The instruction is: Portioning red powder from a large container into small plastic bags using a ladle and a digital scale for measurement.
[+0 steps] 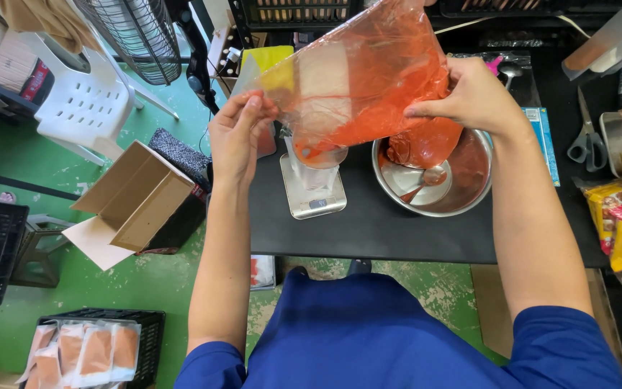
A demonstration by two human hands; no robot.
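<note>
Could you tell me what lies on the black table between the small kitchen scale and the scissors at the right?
In the head view, a round steel bowl with a spoon and red powder sits between the scale and the scissors on the black table.

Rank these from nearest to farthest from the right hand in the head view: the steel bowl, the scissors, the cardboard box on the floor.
From the right hand:
1. Steel bowl, on the black table just below the hand.
2. Scissors, farther right on the table.
3. Cardboard box, open on the green floor, far left past the left hand.
</note>
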